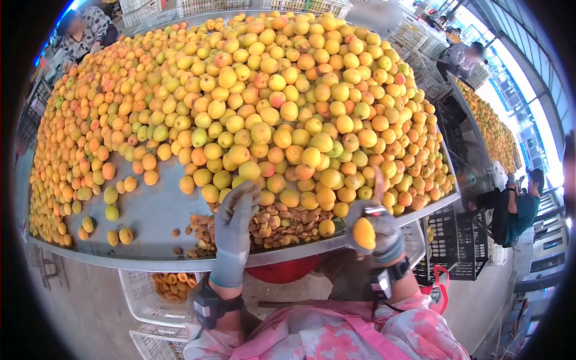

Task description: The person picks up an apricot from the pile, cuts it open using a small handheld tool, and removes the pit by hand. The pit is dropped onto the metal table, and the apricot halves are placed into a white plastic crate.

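Note:
My left hand (236, 216), in a grey glove, reaches over the near edge of a big heap of apricots (282, 120). Its fingers are slightly bent and apart, close to the nearest fruit, and no fruit shows in them. My right hand (384, 231), also gloved, is closed at the table's front edge. A yellow-orange apricot piece (364, 234) shows at its palm side; whether it is cut cannot be made out. A narrow, blurred knife blade (379, 183) sticks up from the same hand. Brown apricot pits (282, 225) lie between the hands.
The metal table (156, 210) has a raised front rim. Below it, a white crate (135, 294) holds apricot halves (174, 287). Black crates (459, 240) stand at the right. Other people work at the far left and right, near another fruit-covered table (489, 126).

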The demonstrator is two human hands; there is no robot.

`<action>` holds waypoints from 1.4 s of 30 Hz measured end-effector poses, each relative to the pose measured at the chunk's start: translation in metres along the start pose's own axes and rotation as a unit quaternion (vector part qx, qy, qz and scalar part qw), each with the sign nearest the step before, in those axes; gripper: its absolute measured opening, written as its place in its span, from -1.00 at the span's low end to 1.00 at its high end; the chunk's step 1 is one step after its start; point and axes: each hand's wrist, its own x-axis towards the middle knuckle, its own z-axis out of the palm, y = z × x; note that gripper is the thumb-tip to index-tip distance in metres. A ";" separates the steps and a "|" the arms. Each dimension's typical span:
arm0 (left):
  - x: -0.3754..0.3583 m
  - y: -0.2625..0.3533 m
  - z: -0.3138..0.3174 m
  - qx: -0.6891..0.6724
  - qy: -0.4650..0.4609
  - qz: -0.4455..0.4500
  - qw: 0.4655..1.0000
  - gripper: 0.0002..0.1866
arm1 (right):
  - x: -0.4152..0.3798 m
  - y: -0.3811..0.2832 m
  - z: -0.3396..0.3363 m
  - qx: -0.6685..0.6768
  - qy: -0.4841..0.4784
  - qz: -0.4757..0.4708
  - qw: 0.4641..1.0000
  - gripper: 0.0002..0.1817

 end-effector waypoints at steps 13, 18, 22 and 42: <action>0.001 -0.011 0.002 -0.139 0.028 -0.052 0.988 -0.61 | -0.094 -0.081 -0.062 -0.258 0.263 0.292 0.883 -0.70; 0.005 -0.013 -0.002 -0.164 0.062 -0.048 0.983 -0.61 | -0.021 -0.078 0.001 -0.168 0.170 0.196 0.951 -0.65; 0.008 -0.011 -0.002 -0.192 0.083 -0.052 0.977 -0.62 | 0.039 -0.047 0.056 -0.132 0.068 0.183 0.972 -0.60; -0.002 0.004 -0.016 -0.238 0.039 -0.114 0.964 -0.60 | 0.122 0.033 0.084 -0.617 0.096 0.056 0.779 -0.26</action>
